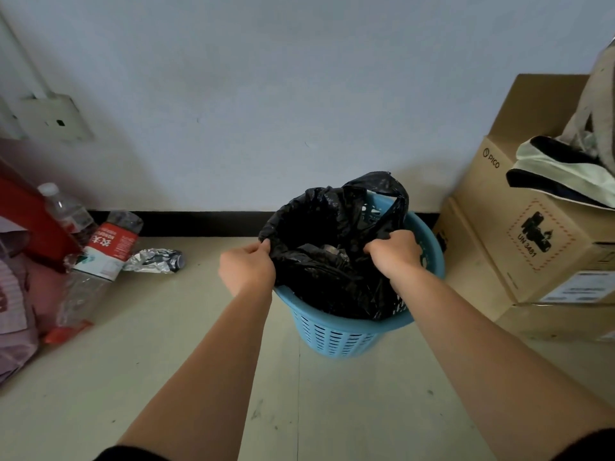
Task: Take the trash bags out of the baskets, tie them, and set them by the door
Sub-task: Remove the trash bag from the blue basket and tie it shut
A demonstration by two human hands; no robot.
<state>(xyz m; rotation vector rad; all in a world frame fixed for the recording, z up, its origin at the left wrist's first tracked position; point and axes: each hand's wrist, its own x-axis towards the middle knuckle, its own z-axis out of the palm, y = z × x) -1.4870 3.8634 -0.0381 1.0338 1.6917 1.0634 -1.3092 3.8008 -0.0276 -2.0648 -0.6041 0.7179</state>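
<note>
The left hand (248, 271) is closed in a fist on the left edge of the black trash bag (332, 247), and the right hand (394, 252) is clenched on the bag's right edge, near one of its loop handles, which stands up at the back. The bag sits in the blue slotted basket (336, 334) at the centre of the frame, its mouth pulled open between the two fists. The basket stands on the pale floor (199, 327) close to the wall (266, 94). At the right edge are stacked cardboard boxes (519, 227) with a cloth bag (565, 171) on top. At the left lie crushed plastic bottles (100, 261) and a crumpled piece of foil (153, 261).
</note>
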